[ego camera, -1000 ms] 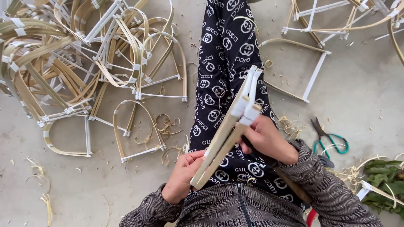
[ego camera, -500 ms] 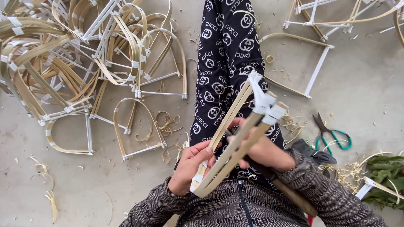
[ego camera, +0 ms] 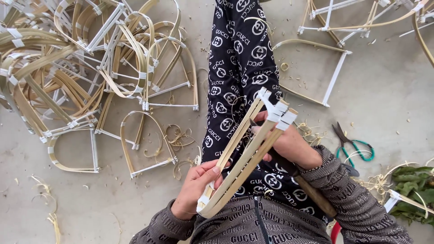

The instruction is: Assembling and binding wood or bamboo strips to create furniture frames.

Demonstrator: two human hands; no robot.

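Note:
I hold a bundle of flat bamboo strips (ego camera: 244, 153) slanting across my lap, its upper ends wrapped in white tape. My left hand (ego camera: 195, 187) grips the lower end, where the strips curve together near a white tape band. My right hand (ego camera: 289, 143) closes around the bundle just below the taped upper ends. A dark wooden handle (ego camera: 312, 193) runs under my right wrist across my lap; I cannot tell whether the hand holds it. My legs in black patterned trousers (ego camera: 239, 68) stretch out ahead.
A big pile of bent bamboo frames with white taped joints (ego camera: 81, 77) lies on the concrete floor to the left. More frames (ego camera: 334, 72) lie at top right. Green-handled scissors (ego camera: 355, 147) and green leaves (ego camera: 413, 185) sit to the right. Bamboo shavings are scattered around.
The bundle's strips have spread apart from a tight stack, and its upper taped end has swung right. My left hand has slid to the bottom end.

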